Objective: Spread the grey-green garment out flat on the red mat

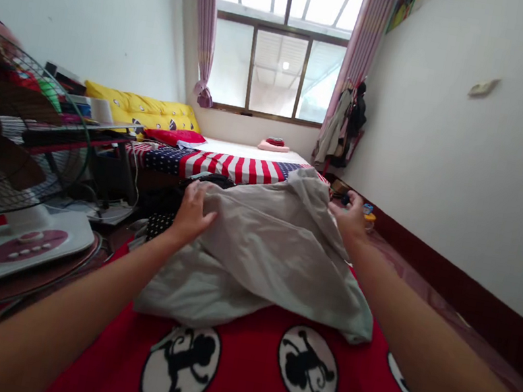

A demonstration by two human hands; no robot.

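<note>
A light grey garment (278, 245) is spread in loose folds over a red cloth (243, 367) printed with black monkey figures in white circles. Its far edge is lifted a little, and I cannot tell whether it is a shirt or trousers. At the garment's far left edge, my left hand (193, 214) grips the fabric, its thumb on the near side and some fingertips hidden. My right hand (351, 216) pinches the far right edge between thumb and fingers. Dark clothes (208, 180) and a black polka-dot cloth (159, 226) lie beyond my left hand.
A fan (28, 237) stands on a round stool at the left, near my left forearm. Behind it is a cluttered desk (97, 128). A bed (240, 169) with a striped cover sits under the window. Clothes (338, 125) hang in the far right corner, beside the wall.
</note>
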